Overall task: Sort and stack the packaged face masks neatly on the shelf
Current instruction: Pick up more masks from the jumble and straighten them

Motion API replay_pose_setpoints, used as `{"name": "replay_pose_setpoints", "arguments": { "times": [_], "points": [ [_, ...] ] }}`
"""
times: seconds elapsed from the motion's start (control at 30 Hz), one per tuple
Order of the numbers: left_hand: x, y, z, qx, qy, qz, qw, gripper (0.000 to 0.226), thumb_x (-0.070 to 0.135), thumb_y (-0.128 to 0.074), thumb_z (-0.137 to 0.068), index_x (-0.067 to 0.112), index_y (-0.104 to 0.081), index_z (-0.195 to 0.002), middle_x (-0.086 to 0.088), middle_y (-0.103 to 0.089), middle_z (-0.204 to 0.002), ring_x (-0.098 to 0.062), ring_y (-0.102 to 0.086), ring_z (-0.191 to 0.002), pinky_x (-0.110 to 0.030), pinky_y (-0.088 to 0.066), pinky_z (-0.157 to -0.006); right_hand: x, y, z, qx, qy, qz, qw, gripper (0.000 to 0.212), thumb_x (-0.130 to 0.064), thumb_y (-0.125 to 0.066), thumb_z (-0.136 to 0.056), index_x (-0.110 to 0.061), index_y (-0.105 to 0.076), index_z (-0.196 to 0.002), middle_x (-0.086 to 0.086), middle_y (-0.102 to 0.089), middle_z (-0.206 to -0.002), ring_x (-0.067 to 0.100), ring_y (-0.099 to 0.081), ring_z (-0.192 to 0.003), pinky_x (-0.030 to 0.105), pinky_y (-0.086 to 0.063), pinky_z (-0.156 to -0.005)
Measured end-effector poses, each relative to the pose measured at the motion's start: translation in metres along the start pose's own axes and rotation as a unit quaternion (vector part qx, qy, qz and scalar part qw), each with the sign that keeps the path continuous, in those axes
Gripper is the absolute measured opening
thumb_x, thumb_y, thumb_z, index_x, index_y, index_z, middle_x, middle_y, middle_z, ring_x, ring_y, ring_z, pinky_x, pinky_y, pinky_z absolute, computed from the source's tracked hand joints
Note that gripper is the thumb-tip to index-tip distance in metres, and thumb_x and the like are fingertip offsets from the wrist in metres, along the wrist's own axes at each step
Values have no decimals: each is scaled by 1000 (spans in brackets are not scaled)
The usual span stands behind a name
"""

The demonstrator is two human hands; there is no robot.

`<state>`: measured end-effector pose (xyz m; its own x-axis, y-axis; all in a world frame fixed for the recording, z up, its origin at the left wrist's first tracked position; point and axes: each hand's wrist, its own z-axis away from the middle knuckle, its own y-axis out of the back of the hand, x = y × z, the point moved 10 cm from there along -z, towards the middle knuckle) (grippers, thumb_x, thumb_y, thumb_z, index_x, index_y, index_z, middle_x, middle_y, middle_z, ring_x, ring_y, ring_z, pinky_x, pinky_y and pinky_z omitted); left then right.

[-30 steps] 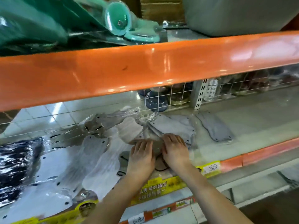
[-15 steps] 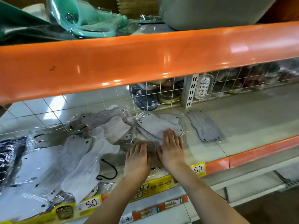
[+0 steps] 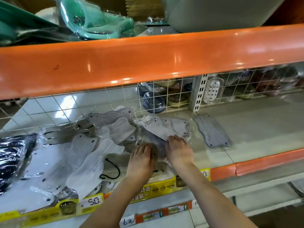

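Observation:
Packaged face masks lie scattered on the pale shelf [image 3: 256,127]. Between my hands is a dark grey mask pack [image 3: 158,146]. My left hand [image 3: 141,159] holds its left side with the fingers curled down. My right hand [image 3: 179,150] holds its right side, fingertips bent onto a light grey mask pack [image 3: 164,126] lying behind it. White mask packs [image 3: 92,162] spread loosely to the left, one with a black ear loop [image 3: 113,170] showing. A single grey mask [image 3: 212,134] lies alone to the right.
An orange beam [image 3: 148,63] of the upper shelf hangs low over the work area. A wire grid [image 3: 174,94] backs the shelf, with wrapped shoes behind it. Black shiny packs [image 3: 13,155] sit at far left. Yellow price labels [image 3: 92,202] line the front edge.
Both hands have slid a little back along the grey pack and their fingers, flat before, now curl down on it. The view has shifted slightly.

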<state>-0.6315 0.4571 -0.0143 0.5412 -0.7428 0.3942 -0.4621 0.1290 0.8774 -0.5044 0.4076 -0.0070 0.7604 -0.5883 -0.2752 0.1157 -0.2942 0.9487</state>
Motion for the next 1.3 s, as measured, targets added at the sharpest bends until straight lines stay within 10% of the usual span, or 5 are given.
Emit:
{"name": "replay_pose_setpoints", "arguments": {
  "times": [0.23, 0.5, 0.6, 1.07, 1.3],
  "points": [
    [-3, 3, -9, -38, 98, 197, 975, 35, 31, -43, -100, 17, -50, -131, -3, -58, -124, -18, -56, -115, -29, -43, -92, 15, 17, 9, 83, -70, -392, 913, 10, -5, -52, -91, -10, -61, -89, 8, -67, -82, 29, -63, -82, 36, -46, -70],
    [-19, 11, -7, 0, 268, 462, 845, 35, 26, -62, -91, 11, -52, -121, -7, -66, -102, -21, -67, -92, -37, -57, -79, -12, -17, 27, -76, -198, -846, 490, 24, 16, -42, -88, -1, -59, -89, 17, -67, -79, 26, -66, -72, 33, -56, -64],
    [-25, 17, -3, 10, 271, 571, 775, 27, 2, -61, -89, 9, -59, -115, -12, -70, -96, -16, -70, -79, -24, -54, -62, -22, -20, 34, -126, -190, -837, 497, 21, 11, -46, -90, 0, -60, -102, 18, -68, -91, 26, -67, -79, 33, -56, -65],
    [-49, 101, 11, 161, 89, 80, 980, 59, 20, -63, -88, 24, -37, -141, -8, -48, -139, -30, -42, -128, -49, -37, -105, -16, -28, 38, -74, -252, -810, 525, 22, -2, -52, -95, -6, -55, -116, 18, -65, -112, 31, -64, -96, 37, -60, -67],
    [-25, 81, 36, 101, -67, -134, 983, 56, 50, -48, -77, 19, -59, -122, -5, -61, -127, -25, -56, -117, -43, -47, -94, -70, -36, 46, -111, -211, -759, 606, 16, 1, -54, -92, -4, -62, -105, 18, -69, -102, 30, -68, -92, 45, -55, -80]
  ]
}}
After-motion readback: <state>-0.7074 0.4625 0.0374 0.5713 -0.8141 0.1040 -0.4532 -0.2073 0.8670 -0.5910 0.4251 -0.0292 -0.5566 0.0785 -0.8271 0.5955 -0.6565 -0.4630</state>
